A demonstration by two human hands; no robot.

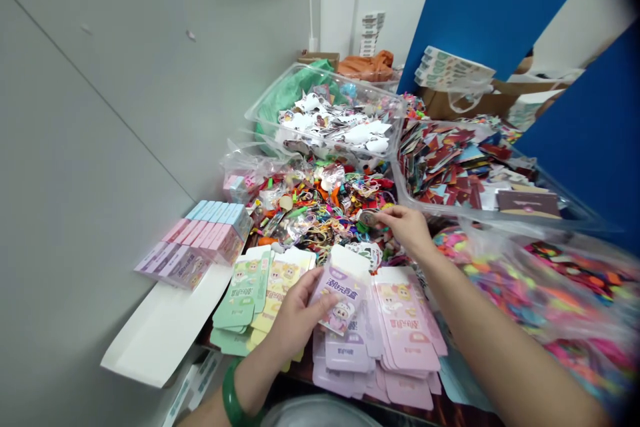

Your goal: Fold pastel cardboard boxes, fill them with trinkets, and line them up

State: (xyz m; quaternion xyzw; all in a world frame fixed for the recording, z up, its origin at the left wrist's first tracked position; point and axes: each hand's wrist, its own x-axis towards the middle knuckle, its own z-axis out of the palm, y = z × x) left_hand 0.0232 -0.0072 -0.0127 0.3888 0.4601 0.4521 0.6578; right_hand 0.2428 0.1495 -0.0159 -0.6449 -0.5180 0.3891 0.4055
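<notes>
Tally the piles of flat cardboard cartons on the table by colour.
Pale green flat cardboard carton pile: 1
Pale yellow flat cardboard carton pile: 1
Pale purple flat cardboard carton pile: 1
Pale pink flat cardboard carton pile: 1
Light blue flat cardboard carton pile, partly hidden: 1
Total: 5

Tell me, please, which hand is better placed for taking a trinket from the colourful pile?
Probably the right: the right hand reaches over the trinket pile, seemingly pinching a small round item there, while the left hand is occupied with a purple printed carton nearer the body.
</notes>
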